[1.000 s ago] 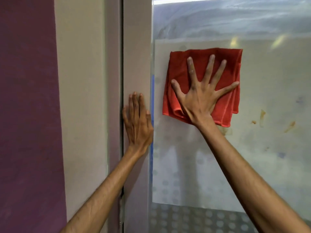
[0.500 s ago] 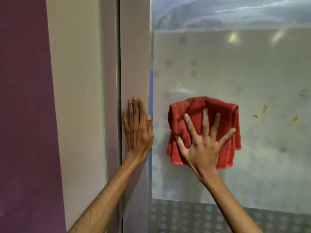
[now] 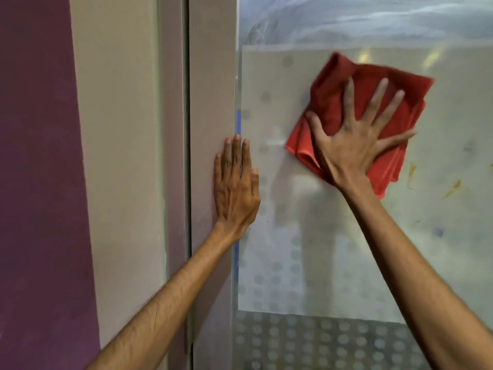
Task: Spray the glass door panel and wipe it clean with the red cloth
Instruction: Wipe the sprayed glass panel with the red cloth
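Glass door panel (image 3: 333, 249) fills the right two thirds of the frame. Frosted sheet with a faint dot pattern; clear band with denser dots along the bottom edge. Streaky haze across the top. Yellow-brown smears (image 3: 453, 186) at right centre, a small bluish spot lower right. Pale grey door frame (image 3: 210, 89) runs top to bottom at centre; dark vertical gap just left of it. Cream wall strip (image 3: 117, 156) further left, then a dark purple wall (image 3: 40, 182) along the left edge.

Red cloth (image 3: 341, 102) in the upper right, flat against the glass, crumpled and folded. Rough square, tilted; long axis runs from lower left to upper right, one corner toward the top, the lowest corner toward the smears. Edges motion-blurred.

Right hand (image 3: 354, 145) pressed palm-down on the cloth, fingers spread wide and pointing up and to the right; no closed grasp, it pins the cloth to the glass.

Left hand (image 3: 236, 182) lies flat at centre, fingers together and pointing up, straddling the frame's edge and the glass. Holds nothing.
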Demonstrator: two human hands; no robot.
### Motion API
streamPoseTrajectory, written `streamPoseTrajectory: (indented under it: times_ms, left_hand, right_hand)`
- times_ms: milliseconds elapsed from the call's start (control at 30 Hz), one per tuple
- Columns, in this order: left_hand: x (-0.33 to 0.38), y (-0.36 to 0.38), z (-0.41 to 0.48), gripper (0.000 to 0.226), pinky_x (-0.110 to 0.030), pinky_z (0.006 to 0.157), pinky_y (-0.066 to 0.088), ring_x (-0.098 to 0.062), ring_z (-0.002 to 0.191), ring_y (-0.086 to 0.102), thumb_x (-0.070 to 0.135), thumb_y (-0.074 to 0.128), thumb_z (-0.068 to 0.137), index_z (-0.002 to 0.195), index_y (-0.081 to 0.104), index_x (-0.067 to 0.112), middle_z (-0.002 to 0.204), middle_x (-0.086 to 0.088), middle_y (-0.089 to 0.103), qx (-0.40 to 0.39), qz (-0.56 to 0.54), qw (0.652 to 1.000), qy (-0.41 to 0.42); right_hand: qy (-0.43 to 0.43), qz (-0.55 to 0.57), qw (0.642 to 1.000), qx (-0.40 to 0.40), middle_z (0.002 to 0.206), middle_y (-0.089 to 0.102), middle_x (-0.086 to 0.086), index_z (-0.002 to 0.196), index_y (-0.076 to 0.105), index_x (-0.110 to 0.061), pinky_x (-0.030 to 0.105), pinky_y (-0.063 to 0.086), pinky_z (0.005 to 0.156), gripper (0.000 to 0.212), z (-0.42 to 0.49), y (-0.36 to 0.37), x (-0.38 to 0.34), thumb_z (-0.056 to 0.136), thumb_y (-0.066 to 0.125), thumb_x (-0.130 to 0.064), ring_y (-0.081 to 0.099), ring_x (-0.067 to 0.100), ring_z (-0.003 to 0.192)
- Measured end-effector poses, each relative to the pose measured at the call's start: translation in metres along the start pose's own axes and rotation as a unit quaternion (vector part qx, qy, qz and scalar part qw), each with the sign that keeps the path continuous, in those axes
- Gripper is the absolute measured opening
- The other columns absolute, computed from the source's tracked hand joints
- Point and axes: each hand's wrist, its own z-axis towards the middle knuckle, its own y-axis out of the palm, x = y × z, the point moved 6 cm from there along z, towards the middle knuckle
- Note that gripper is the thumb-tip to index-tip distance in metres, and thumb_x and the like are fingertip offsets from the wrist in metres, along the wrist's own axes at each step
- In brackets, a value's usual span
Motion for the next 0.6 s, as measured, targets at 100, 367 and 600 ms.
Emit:
streamPoseTrajectory:
  times_ms: [100,367,600]
  left_hand:
    - [-0.001,0.003,-0.001,0.055,-0.044,0.126,0.009,-0.029,0.153,0.014,0.019,0.032,0.103,0.154,0.024,0.003,0.163,-0.016,0.021,0.005,0.001,1.000,0.005]
    - [0.001,0.007,-0.007,0.054,-0.046,0.125,0.006,-0.031,0.153,0.011,0.023,0.029,0.105,0.155,0.020,0.004,0.164,-0.016,0.017,0.011,0.001,1.000,-0.016]
    - [0.028,0.020,-0.042,0.057,-0.052,0.125,0.003,-0.030,0.154,0.005,0.030,0.025,0.106,0.156,0.015,0.006,0.165,-0.014,0.013,-0.054,-0.001,0.998,0.024]
  right_hand:
    - [-0.035,-0.019,0.999,0.022,0.168,0.012,0.012,0.155,0.018,-0.048,0.084,0.001,0.104,0.083,-0.004,0.004,-0.022,0.083,0.026,-0.089,0.007,0.043,0.153]
    - [-0.135,-0.031,0.990,0.027,0.167,0.018,0.007,0.153,0.026,-0.047,0.080,0.006,0.109,0.070,-0.106,0.025,0.011,0.088,0.044,-0.064,0.010,0.039,0.154]
    - [-0.150,-0.047,0.988,-0.001,0.168,0.016,0.003,0.155,0.024,-0.045,0.078,0.004,0.112,0.072,-0.140,0.025,0.052,0.088,0.044,-0.060,0.007,0.032,0.156]
